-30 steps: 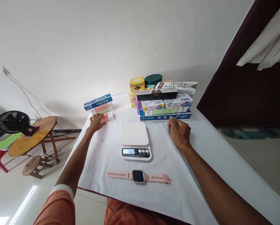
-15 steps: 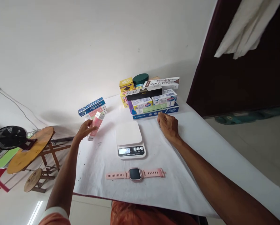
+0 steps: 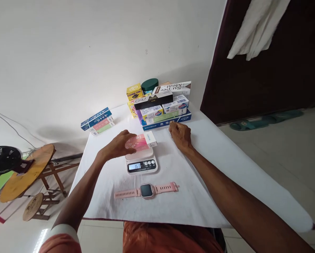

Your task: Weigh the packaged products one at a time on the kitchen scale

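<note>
Pink box (image 3: 141, 142), pinched in the left hand (image 3: 120, 144), overhangs the scale (image 3: 141, 162) (reading 363); it could tip off. Right hand (image 3: 180, 135) rests fisted, empty.

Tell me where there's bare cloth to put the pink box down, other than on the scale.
Bare cloth lies right of the scale, between the right hand and the table's right edge. Another strip runs left of the left hand, below the small box stack. It is crowded at the back by the big box pile, and the pink watch fills the front.
</note>
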Demonstrator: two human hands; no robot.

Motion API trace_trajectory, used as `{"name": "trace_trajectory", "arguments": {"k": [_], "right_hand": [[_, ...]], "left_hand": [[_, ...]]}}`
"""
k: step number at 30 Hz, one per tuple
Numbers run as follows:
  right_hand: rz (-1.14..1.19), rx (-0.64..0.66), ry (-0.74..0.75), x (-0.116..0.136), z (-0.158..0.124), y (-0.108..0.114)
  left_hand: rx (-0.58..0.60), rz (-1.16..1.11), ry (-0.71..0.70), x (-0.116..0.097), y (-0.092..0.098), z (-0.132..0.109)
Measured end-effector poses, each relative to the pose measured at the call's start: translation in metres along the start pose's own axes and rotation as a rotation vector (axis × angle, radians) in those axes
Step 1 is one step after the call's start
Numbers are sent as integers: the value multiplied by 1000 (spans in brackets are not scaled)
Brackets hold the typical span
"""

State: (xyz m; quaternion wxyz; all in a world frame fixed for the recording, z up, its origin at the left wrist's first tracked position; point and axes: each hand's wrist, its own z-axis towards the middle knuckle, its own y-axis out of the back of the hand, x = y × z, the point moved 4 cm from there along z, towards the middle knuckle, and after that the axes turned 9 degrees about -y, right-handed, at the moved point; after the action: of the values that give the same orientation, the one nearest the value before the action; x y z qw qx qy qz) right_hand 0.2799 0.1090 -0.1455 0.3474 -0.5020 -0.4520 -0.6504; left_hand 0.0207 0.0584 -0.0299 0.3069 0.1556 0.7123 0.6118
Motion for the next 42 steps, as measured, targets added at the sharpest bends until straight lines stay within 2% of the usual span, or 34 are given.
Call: {"name": "trace_trajectory", "arguments": {"k": [4, 13, 19, 21, 23, 27, 31, 34, 36, 39, 42], "right_hand": [[5, 3, 5, 1, 1, 0], [-12, -3, 24, 2, 0, 1], [1, -1, 28, 2, 1, 0], [7, -5, 31, 2, 1, 0], [7, -1, 37, 3, 1, 0], [6, -3, 40, 3, 1, 0], [8, -15, 28, 2, 3, 0], [0, -7, 36, 1, 5, 0], [-7, -3, 42, 0, 7, -1], [-20, -18, 47, 0, 10, -3], [-26, -25, 30, -1, 12, -4]], "left_hand": [[60, 9, 28, 0, -13, 4], [-67, 2, 5, 5, -6, -9], [-42, 60, 45, 7, -19, -11], [-83, 19, 16, 5, -15, -10], [-146, -20, -35, -2, -2, -6], [-290, 62, -140, -25, 36, 22], [-329, 181, -185, -40, 59, 81], [-282, 245, -196, -41, 60, 126], [-258, 276, -204, -37, 57, 148], [-259, 305, -216, -29, 52, 164], [-284, 344, -200, -22, 48, 167]]}}
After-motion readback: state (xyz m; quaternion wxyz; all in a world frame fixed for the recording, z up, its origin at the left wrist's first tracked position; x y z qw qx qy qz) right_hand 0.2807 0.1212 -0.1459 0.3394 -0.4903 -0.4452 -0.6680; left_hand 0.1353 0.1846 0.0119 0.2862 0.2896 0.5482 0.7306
